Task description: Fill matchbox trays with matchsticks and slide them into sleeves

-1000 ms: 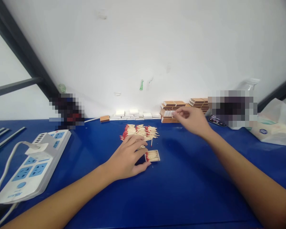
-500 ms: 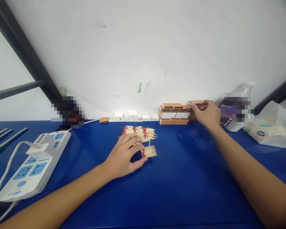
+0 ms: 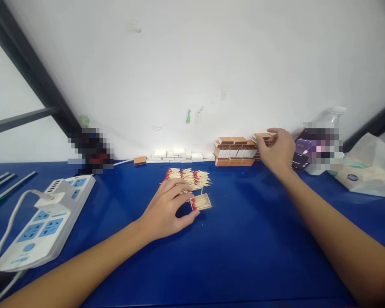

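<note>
Since one second ago, our right hand (image 3: 277, 152) has shifted rightward, from the front of the brown matchbox stack (image 3: 234, 162) to the top of the farther stack (image 3: 259, 137). Against the half-second frame, we note only a small change in its fingers. Thumb and fingers arch over the uppermost boxes there; we cannot tell whether they grip one or merely touch it.

Our left hand (image 3: 167, 209) keeps its place, thumb and fingertips closed lightly about the left end of the matchbox tray (image 3: 209, 200). We find that tray flat on the table (image 3: 231, 256), its matches lying with red heads toward the palm.

Match pile (image 3: 188, 176): just beyond the left hand, partly hidden by its fingers. One loose match (image 3: 202, 191) lies between pile and tray. Farther beyond that hand, along the wall, we record white box pieces (image 3: 179, 156) with a single brown matchbox (image 3: 140, 161) at their left end.

Right of the right hand, we see a phone (image 3: 300, 161), then a tissue pack (image 3: 365, 175). Left of the left hand: a power strip (image 3: 51, 229).
</note>
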`<state>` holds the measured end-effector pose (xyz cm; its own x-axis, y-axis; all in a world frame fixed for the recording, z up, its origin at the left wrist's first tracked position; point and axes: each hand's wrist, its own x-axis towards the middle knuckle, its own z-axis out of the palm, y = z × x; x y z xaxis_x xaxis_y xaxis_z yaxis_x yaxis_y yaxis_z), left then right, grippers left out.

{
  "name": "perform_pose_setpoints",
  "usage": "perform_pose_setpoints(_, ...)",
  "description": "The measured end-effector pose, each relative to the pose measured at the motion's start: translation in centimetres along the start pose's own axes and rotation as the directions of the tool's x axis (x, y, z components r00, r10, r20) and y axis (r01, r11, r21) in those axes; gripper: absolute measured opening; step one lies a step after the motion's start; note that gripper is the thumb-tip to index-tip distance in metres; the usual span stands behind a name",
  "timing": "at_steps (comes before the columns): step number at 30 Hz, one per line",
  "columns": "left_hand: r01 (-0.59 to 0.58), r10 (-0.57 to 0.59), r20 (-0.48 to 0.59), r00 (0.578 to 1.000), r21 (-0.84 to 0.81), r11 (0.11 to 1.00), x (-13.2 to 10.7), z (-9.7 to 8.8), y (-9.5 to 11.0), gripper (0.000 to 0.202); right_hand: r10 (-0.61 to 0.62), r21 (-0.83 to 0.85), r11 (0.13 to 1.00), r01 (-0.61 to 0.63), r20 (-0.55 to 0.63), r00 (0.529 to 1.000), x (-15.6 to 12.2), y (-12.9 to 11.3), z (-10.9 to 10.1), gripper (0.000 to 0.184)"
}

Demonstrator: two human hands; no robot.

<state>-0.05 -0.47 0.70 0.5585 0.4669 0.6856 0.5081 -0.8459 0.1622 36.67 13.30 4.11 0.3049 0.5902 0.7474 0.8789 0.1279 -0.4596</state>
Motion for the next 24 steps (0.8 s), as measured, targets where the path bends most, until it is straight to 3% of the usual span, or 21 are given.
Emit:
perform_pose_setpoints(2, -0.017, 0.018, 0.032, 0.999, -0.027, 0.999, 0.0, 0.0, 0.1, 0.021, -0.200, 0.075, 0.978, 0.194, 0.077, 0.977, -1.6, -2.7, -0.4, 0.022)
perform_pose_setpoints(3, -0.028, 0.031, 0.051, 0.998, -0.043, 0.999, 0.0, 0.0, 0.1, 0.022, -0.309, 0.166, 0.946, 0.278, 0.209, 0.928, -2.6, -4.2, -0.6, 0.017)
perform_pose_setpoints(4, -0.037, 0.041, 0.067, 0.997, -0.058, 0.998, -0.1, 0.1, 0.2, 0.022, -0.427, 0.298, 0.897, 0.327, 0.389, 0.816, -3.6, -5.6, -0.7, 0.015)
perform_pose_setpoints(5, -0.043, 0.048, 0.079, 0.996, -0.069, 0.997, -0.1, 0.1, 0.2, 0.023, -0.519, 0.409, 0.849, 0.334, 0.526, 0.674, -4.7, -6.9, -0.7, 0.015)
perform_pose_setpoints(6, -0.044, 0.051, 0.087, 0.995, -0.074, 0.996, -0.1, 0.1, 0.2, 0.023, -0.563, 0.464, 0.823, 0.326, 0.594, 0.575, -5.7, -8.0, -0.6, 0.014)
perform_pose_setpoints(7, -0.043, 0.050, 0.092, 0.995, -0.075, 0.996, -0.2, 0.2, 0.2, 0.023, -0.587, 0.491, 0.809, 0.324, 0.638, 0.499, -6.6, -8.8, -0.4, 0.014)
perform_pose_setpoints(8, -0.041, 0.048, 0.094, 0.994, -0.073, 0.997, -0.2, 0.2, 0.2, 0.023, -0.591, 0.496, 0.806, 0.322, 0.665, 0.457, -7.3, -9.3, -0.2, 0.014)
perform_pose_setpoints(15, -0.048, 0.053, 0.091, 0.994, -0.064, 0.997, -0.3, 0.2, 0.1, 0.024, -0.522, 0.426, 0.851, 0.307, 0.750, 0.407, -8.5, -9.0, 0.9, 0.007)
perform_pose_setpoints(20, -0.034, 0.040, 0.101, 0.994, -0.064, 0.997, -0.3, 0.2, 0.0, 0.023, -0.494, 0.413, 0.868, 0.274, 0.770, 0.404, -8.5, -9.1, 0.8, 0.008)
perform_pose_setpoints(24, -0.037, 0.045, 0.103, 0.994, -0.070, 0.997, -0.3, 0.2, 0.1, 0.023, -0.480, 0.425, 0.877, 0.224, 0.794, 0.372, -8.4, -9.2, 0.6, 0.014)
